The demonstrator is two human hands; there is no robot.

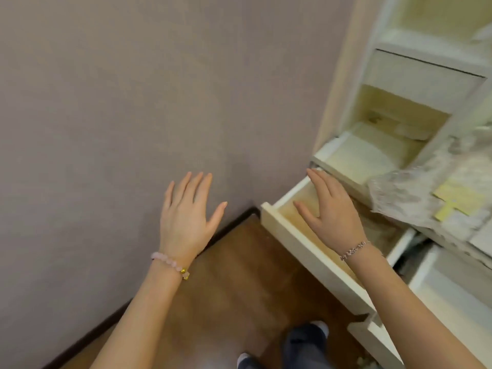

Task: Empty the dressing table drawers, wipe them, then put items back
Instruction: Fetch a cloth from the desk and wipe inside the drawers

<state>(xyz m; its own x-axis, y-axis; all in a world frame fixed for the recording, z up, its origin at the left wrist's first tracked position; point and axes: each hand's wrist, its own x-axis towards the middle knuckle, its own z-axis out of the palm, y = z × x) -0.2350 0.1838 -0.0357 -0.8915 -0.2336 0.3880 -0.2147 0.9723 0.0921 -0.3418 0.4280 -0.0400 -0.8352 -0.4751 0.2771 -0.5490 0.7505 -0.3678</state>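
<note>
Left hand (186, 217) spread flat, holding nothing; right hand (330, 206) (fingers straight, also empty) over pulled-out drawer (300, 243).

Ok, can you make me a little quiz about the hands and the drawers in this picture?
1. True or false: the left hand grips a cloth.
2. Which hand is over the lower open drawer? A) the left one B) the right hand
3. Fill in the gap: the pink bead bracelet is on the ___ wrist.

Key: 1 false, its fingers are spread and hold nothing. 2 B. 3 left.
</note>
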